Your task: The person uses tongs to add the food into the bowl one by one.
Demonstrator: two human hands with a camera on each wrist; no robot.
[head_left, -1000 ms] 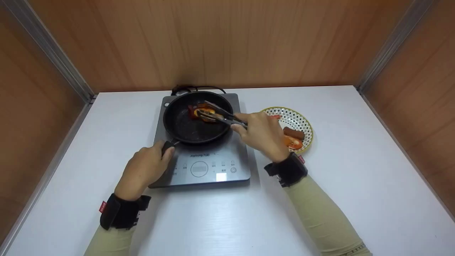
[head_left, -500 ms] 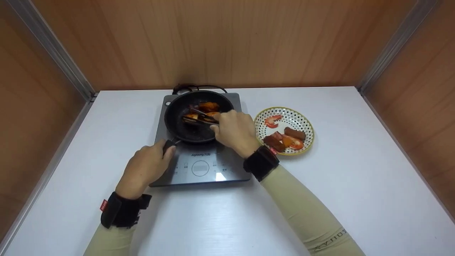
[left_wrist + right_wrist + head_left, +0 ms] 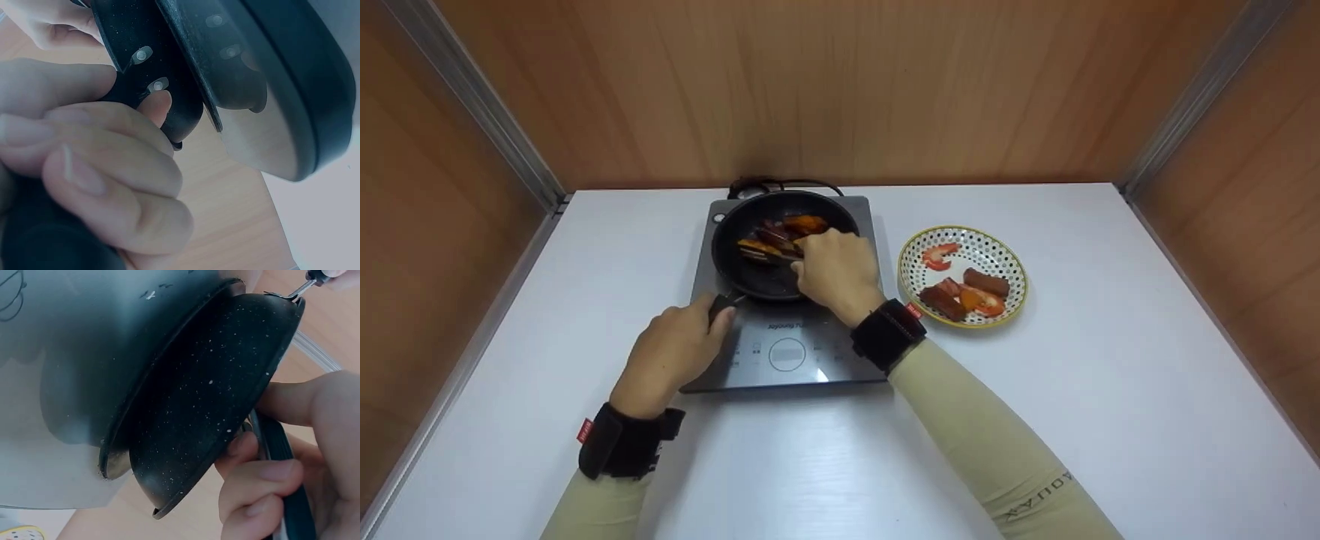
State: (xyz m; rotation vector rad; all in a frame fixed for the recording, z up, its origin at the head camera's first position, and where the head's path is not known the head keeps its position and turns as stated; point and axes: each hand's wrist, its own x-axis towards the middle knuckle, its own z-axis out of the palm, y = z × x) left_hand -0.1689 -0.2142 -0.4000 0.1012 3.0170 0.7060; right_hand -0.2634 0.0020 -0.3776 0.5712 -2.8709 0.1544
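Observation:
A black frying pan [image 3: 769,285] is on a grey induction cooktop [image 3: 750,375]. My left hand [image 3: 671,352] grips its black handle [image 3: 721,306] at the front left. Over the pan's right side, my right hand [image 3: 840,270] holds tongs [image 3: 284,467], fingers curled round their black grips in the right wrist view. The tongs' tips reach among the food in the pan: an orange piece [image 3: 805,223] behind and dark red and yellowish pieces around them. Their exact kind is hard to make out. My right hand hides part of the tongs and the pan's right side.
Right of the cooktop, a yellow-rimmed dotted plate [image 3: 990,255] bears a shrimp-like piece [image 3: 939,256], brown sausage-like pieces [image 3: 987,283] and orange-red food. A black cable [image 3: 750,184] lies behind the cooktop. Wooden panels [image 3: 840,97] enclose the white table [image 3: 810,465].
My right hand with the tongs has moved left and over the pan, uncovering the plate. The food in the pan has spread apart. My left hand keeps its grip on the handle.

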